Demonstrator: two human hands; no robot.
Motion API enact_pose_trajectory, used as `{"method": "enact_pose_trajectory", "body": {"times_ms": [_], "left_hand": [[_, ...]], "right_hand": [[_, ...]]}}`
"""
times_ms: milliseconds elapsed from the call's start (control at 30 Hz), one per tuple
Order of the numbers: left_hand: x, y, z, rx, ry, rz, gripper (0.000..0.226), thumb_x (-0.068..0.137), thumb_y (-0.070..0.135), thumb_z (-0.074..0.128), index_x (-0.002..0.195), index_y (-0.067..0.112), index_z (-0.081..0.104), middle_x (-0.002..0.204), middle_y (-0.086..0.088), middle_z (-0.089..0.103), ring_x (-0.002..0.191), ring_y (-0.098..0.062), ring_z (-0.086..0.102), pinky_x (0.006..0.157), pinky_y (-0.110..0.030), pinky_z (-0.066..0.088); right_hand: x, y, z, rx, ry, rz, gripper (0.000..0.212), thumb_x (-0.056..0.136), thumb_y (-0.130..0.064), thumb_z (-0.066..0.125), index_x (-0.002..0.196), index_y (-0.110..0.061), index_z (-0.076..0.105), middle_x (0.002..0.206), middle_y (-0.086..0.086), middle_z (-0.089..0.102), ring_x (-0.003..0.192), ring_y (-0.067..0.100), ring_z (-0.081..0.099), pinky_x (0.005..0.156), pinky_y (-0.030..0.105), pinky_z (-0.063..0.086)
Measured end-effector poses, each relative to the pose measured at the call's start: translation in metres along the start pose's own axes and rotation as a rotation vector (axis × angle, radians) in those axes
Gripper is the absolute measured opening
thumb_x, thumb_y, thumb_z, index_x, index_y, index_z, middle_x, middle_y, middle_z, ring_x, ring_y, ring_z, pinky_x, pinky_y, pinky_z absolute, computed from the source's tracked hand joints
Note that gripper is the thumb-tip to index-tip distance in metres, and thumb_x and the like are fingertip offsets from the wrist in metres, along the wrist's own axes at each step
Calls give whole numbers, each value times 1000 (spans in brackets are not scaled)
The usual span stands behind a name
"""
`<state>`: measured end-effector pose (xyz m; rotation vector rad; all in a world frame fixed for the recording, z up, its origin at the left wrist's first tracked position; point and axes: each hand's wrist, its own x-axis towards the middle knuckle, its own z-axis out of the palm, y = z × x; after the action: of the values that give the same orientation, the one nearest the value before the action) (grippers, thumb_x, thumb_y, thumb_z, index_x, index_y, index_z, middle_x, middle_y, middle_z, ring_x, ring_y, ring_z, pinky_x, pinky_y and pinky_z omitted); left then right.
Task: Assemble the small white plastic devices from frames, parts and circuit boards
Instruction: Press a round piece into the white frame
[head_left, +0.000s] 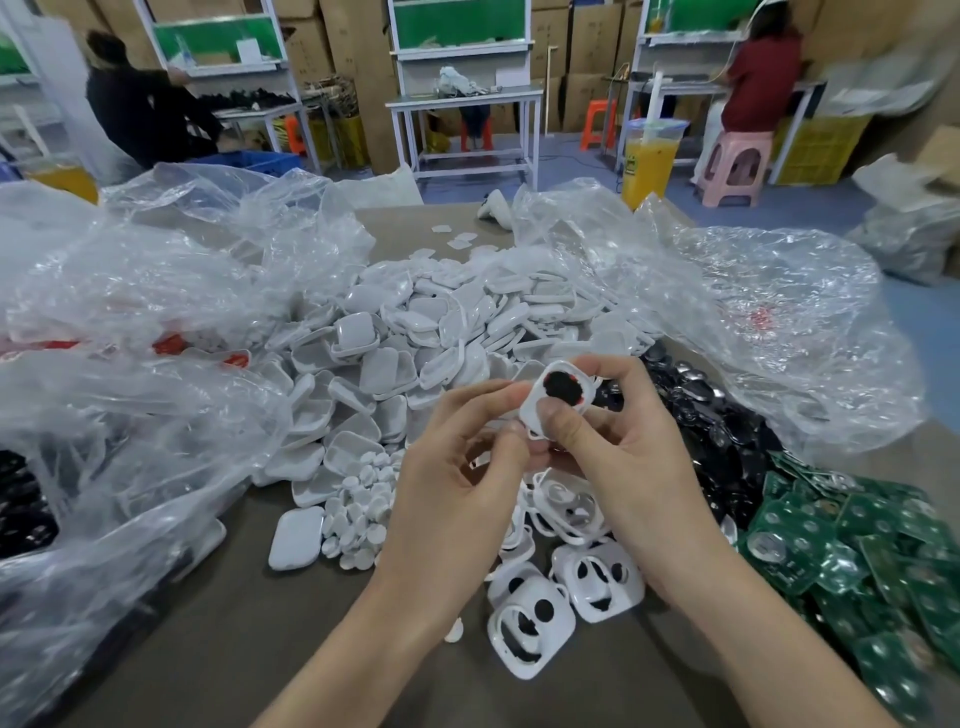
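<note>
Frame (531, 404) w/ black part (563, 388) faces up; right hand (639, 467) grips lower edge, left hand (457, 478) pinches left edge

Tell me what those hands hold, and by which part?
Small white plastic frame holding a black disc: left hand pinches its left edge, right hand its lower edge.

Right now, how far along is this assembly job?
Early: no finished device is identifiable. In hand: the left hand and right hand pinch one white frame with a black part seated in it. Remaining: heaps of white shells, loose frames, black parts and green circuit boards wait.
</note>
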<state>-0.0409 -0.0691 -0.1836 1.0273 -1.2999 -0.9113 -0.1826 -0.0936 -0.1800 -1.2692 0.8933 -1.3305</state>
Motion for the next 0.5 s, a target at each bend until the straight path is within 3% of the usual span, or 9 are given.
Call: {"method": "enact_pose_trajectory", "body": {"times_ms": [67,167,300,400,500], "left_hand": [[1,0,1,4,-30,17,30,98,16,55,117,31,73,131,8,63,99,-18,75,90,-23,57],[0,2,2,54,-36,36,33,98,16,53,117,37,70,120,3,70,98,-12,74,88,-19,56],[-5,-2,1,454,-74,244,25,99,22,54,115,38,64,107,17,66,100,-2,66,83,-12,47],[-17,-9,15,857,-281,558,24,99,30,53,119,25,65,105,12,62,98,-9,59,88,-28,45],[-30,-14,40,1048,-486,699,32,96,45,56,118,24,67,109,7,63,100,-18,59,89,-38,48]], "right_hand": [[0,-2,-1,61,4,13,22,95,-16,68,111,-26,56,87,14,77,79,27,76,65,27,60],[3,-3,-2,127,29,13,20,97,-15,64,111,-23,53,90,13,78,80,29,77,66,32,62],[12,-12,-20,220,256,-90,23,97,-9,64,112,-20,50,93,13,77,86,30,77,71,28,61],[16,-19,-39,268,410,-137,24,97,-11,65,109,-24,50,91,12,78,79,24,77,70,25,59],[18,-22,-50,318,494,-156,24,97,-9,65,108,-23,50,89,14,77,73,20,74,68,24,58]]}}
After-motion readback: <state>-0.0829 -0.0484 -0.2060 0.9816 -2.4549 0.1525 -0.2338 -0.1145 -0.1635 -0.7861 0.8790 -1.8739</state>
